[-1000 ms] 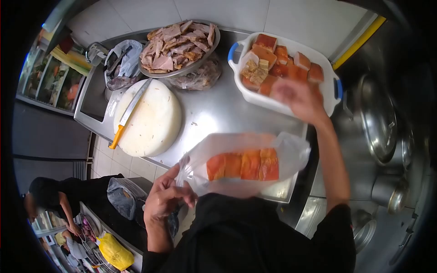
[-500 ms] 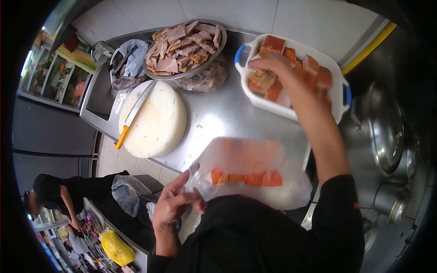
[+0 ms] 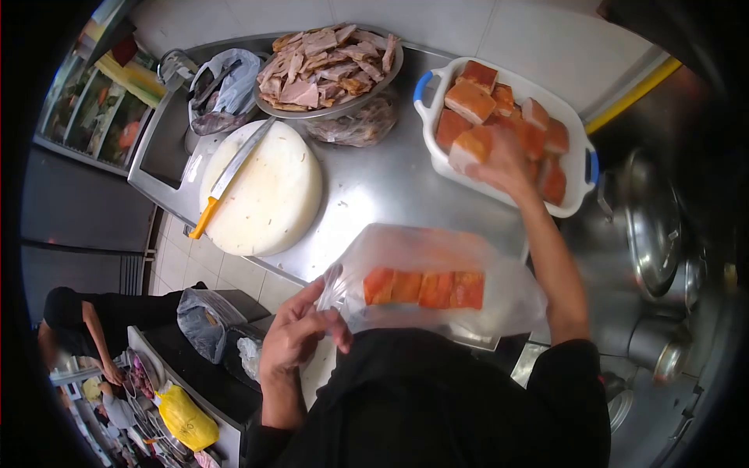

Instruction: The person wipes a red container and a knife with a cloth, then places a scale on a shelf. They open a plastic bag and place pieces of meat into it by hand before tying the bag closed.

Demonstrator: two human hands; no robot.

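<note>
My left hand pinches the gathered edge of a clear plastic bag near the table's front edge. Orange-brown blocks of meat sit in a row inside the bag. Over the near side of a white tub with blue handles, my right hand, blurred by motion, grips a block of meat. Several similar skin-topped blocks lie in the tub under and around that hand.
A round white chopping board carries a knife with a yellow handle. Behind it stands a metal bowl heaped with sliced meat. Lidded steel pots stand at the right. Another person works at the lower left.
My right hand has moved from the tub's far left toward its near side, now lifting a block of meat. My left hand keeps its hold on the bag. The view has shifted slightly.
</note>
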